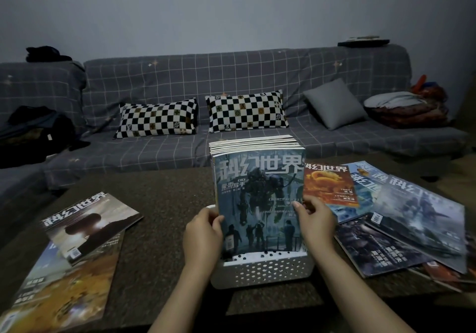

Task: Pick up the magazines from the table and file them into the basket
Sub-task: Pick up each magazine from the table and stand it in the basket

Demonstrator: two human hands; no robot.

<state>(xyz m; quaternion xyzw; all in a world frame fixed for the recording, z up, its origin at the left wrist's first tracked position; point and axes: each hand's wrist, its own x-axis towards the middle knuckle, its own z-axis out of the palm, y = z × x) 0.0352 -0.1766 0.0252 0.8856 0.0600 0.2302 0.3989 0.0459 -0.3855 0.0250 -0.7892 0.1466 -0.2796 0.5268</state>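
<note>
A white perforated basket stands on the dark table straight ahead of me. Several magazines stand upright in it, and the front one has a blue-grey cover with a robot figure. My left hand grips that front magazine's left edge. My right hand holds its right edge, thumb on the cover. Two magazines lie loose on the table at the left. At the right, several more are fanned out, among them an orange-covered one.
A grey checked sofa runs along the far side of the table, with two chequered pillows, a grey cushion, a dark bag at the left and folded bedding at the right.
</note>
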